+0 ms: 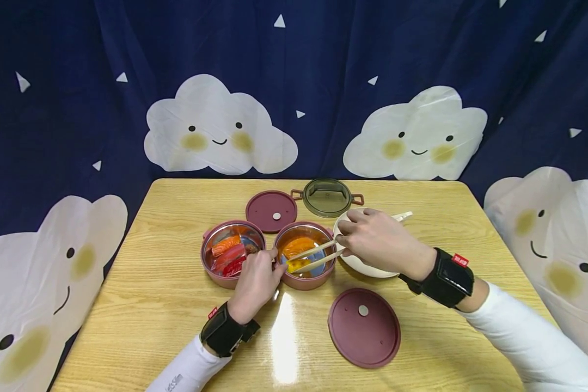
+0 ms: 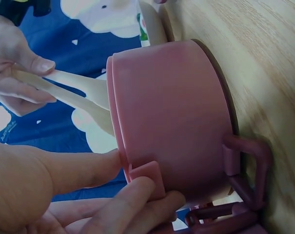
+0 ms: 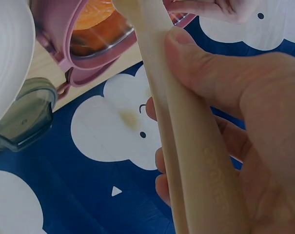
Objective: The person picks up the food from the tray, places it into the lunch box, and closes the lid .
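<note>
My right hand [image 1: 379, 242] grips a pair of cream tongs [image 3: 186, 141], its thumb along one arm and its fingers round the other. The spread tong arms reach into the right-hand pink pot [image 1: 306, 283], their ends beside a yellow food piece [image 1: 301, 265]. Behind that piece lies an orange food piece [image 1: 299, 246]. My left hand [image 1: 256, 284] holds the same pot at its side tab [image 2: 149, 176], fingers curled at the tab and thumb at the rim. Close left of this hand stands a second pink pot [image 1: 220, 279] with red and orange food pieces [image 1: 230, 255] inside.
A white dish [image 1: 372, 271] stands right of the pots, partly under my right hand. One maroon lid [image 1: 365, 332] lies in front, another maroon lid [image 1: 262, 209] behind the pots. A dark see-through lid [image 1: 325, 204] sits near the table's back edge, against a blue cloud-patterned curtain [image 1: 318, 65].
</note>
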`<control>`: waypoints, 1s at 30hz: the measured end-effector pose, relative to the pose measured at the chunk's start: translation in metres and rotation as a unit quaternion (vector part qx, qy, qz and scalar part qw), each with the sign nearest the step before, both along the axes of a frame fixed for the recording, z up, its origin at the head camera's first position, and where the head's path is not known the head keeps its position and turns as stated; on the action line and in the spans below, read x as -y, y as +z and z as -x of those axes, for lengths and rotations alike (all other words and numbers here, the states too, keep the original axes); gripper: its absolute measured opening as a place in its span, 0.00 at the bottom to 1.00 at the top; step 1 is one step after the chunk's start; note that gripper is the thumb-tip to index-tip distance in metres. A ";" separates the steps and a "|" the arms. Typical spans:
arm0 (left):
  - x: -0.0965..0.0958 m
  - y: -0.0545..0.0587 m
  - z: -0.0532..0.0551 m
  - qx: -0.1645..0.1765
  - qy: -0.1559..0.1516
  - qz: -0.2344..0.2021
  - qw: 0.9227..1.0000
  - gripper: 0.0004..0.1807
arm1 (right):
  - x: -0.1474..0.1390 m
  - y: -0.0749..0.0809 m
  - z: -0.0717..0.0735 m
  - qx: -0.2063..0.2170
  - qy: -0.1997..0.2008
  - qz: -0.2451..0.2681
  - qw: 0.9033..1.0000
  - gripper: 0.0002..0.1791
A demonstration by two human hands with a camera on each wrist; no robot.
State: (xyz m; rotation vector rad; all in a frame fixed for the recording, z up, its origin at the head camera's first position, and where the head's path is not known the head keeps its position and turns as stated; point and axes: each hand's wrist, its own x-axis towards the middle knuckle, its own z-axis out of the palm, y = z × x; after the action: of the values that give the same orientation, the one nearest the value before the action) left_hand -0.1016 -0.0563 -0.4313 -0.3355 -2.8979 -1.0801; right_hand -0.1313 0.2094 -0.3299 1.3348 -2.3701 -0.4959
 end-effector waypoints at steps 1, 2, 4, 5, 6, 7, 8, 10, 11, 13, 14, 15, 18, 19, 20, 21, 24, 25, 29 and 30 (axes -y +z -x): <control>0.000 0.000 0.000 0.000 0.002 0.001 1.000 0.18 | 0.001 -0.001 0.000 -0.003 0.000 -0.002 1.000 0.16; -0.001 0.000 0.000 0.000 0.003 0.002 1.000 0.18 | 0.001 -0.002 0.000 -0.004 -0.002 -0.003 1.000 0.16; -0.001 0.000 -0.001 -0.004 0.003 0.003 1.000 0.18 | 0.003 -0.003 0.000 -0.007 -0.006 -0.008 1.000 0.16; -0.001 0.000 -0.001 -0.006 0.003 0.004 1.000 0.18 | 0.003 -0.003 0.000 -0.009 -0.008 -0.011 1.000 0.16; -0.001 0.000 -0.001 -0.010 0.002 0.005 1.000 0.18 | 0.004 -0.004 0.000 -0.009 -0.010 -0.013 1.000 0.16; -0.001 0.000 -0.001 -0.013 0.002 0.006 1.000 0.18 | 0.004 -0.004 0.000 -0.006 -0.013 -0.014 1.000 0.16; -0.001 0.000 -0.001 -0.018 0.002 0.008 1.000 0.17 | 0.005 -0.005 0.000 -0.003 -0.015 -0.013 1.000 0.16; -0.001 -0.001 -0.002 -0.028 0.001 0.013 1.000 0.15 | 0.007 -0.006 0.001 0.001 -0.016 -0.011 1.000 0.15; -0.001 -0.001 -0.002 -0.031 0.001 0.015 0.999 0.14 | 0.007 -0.007 0.001 0.004 -0.016 -0.009 1.000 0.15; -0.002 -0.001 -0.002 -0.037 -0.001 0.018 0.999 0.13 | 0.008 -0.009 0.001 0.008 -0.015 -0.007 1.000 0.15; -0.002 -0.001 -0.002 -0.038 -0.002 0.020 0.999 0.12 | 0.009 -0.010 0.002 0.009 -0.014 -0.006 1.000 0.15; -0.002 -0.001 -0.002 -0.039 -0.002 0.020 0.999 0.12 | 0.010 -0.011 0.002 0.009 -0.014 -0.005 1.000 0.15; -0.002 -0.001 -0.001 -0.039 -0.003 0.021 0.999 0.11 | 0.011 -0.011 0.002 0.007 -0.014 -0.004 1.000 0.15; -0.002 -0.001 -0.001 -0.038 -0.002 0.021 0.999 0.11 | 0.011 -0.011 0.002 0.006 -0.015 -0.003 1.000 0.15; -0.002 -0.001 -0.001 -0.036 -0.002 0.020 0.999 0.11 | 0.010 -0.011 0.002 0.006 -0.016 -0.003 1.000 0.16; -0.002 0.000 -0.001 -0.035 -0.002 0.019 0.999 0.11 | 0.010 -0.011 0.002 0.005 -0.017 -0.002 1.000 0.16; -0.002 0.000 -0.001 -0.031 -0.001 0.017 0.999 0.10 | 0.009 -0.011 0.002 0.006 -0.020 -0.003 1.000 0.17; -0.002 0.000 -0.001 -0.031 -0.001 0.017 0.999 0.10 | 0.008 -0.010 0.001 0.006 -0.022 -0.004 1.000 0.17; -0.002 0.000 -0.001 -0.033 0.001 0.018 0.999 0.10 | 0.004 -0.007 0.000 -0.001 -0.025 -0.003 1.000 0.19; -0.001 0.000 -0.001 -0.033 0.002 0.018 0.999 0.10 | 0.003 -0.006 0.000 -0.003 -0.024 0.000 1.000 0.19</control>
State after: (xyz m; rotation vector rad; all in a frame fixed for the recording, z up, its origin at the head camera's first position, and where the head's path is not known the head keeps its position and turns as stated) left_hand -0.1004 -0.0549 -0.4309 -0.3611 -2.8613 -0.9966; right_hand -0.1311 0.2061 -0.3356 1.2779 -2.4008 -0.5128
